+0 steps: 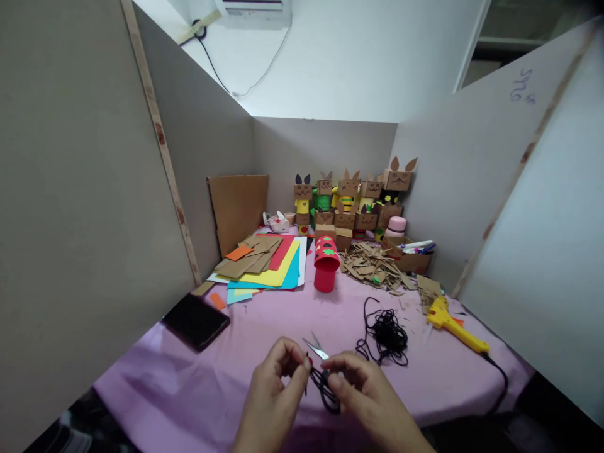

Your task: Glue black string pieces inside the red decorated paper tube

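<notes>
My left hand [274, 384] and my right hand [363, 390] meet low over the purple table [198, 384]. Between them lie small scissors [317, 350] with their blades parted and pointing away. My right hand grips the dark handle end, where black string [325, 390] loops down. My left hand pinches something small at the scissors' near end; what exactly is hard to tell. A tangle of black cord [387, 330] lies just beyond my right hand. Farther back stands a red paper-wrapped cup [325, 264].
Coloured paper and cardboard sheets [264, 264] lie back left, a dark pad [195, 321] at the left. Cardboard scraps [372, 267], a box of pens [415, 251], a yellow glue gun [453, 324] sit right. Cardboard box figures [349, 201] line the back wall. Partitions enclose three sides.
</notes>
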A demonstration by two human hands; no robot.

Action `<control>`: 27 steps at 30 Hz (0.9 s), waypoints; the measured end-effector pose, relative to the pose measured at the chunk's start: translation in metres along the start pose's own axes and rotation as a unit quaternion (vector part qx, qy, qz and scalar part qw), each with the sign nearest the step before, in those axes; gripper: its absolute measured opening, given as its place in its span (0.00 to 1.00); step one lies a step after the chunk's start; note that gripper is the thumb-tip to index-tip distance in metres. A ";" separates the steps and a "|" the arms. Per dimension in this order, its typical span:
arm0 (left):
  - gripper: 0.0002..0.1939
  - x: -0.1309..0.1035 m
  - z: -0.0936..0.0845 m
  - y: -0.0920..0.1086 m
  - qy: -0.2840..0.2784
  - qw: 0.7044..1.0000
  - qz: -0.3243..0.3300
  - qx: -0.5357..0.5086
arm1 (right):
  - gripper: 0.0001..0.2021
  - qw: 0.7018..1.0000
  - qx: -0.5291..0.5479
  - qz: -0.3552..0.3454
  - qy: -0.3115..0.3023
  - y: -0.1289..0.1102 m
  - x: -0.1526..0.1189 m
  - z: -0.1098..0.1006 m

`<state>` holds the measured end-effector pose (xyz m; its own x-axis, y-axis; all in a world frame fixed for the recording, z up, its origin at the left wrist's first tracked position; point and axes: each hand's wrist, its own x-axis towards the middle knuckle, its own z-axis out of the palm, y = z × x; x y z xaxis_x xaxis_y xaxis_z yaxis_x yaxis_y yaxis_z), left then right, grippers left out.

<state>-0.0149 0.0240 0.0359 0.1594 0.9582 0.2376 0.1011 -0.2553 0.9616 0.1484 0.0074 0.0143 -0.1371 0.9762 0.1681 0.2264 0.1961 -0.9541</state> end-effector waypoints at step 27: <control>0.04 0.003 0.010 0.008 -0.046 0.997 -0.037 -0.042 | 0.22 0.951 0.269 0.115 -0.103 0.014 -0.014 0.023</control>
<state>-0.0034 0.0234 0.0433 0.2442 0.9571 0.1559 0.0338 -0.1690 0.9850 0.1313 -0.0061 -0.0071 -0.3420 0.9378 -0.0597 -0.2454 -0.1505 -0.9577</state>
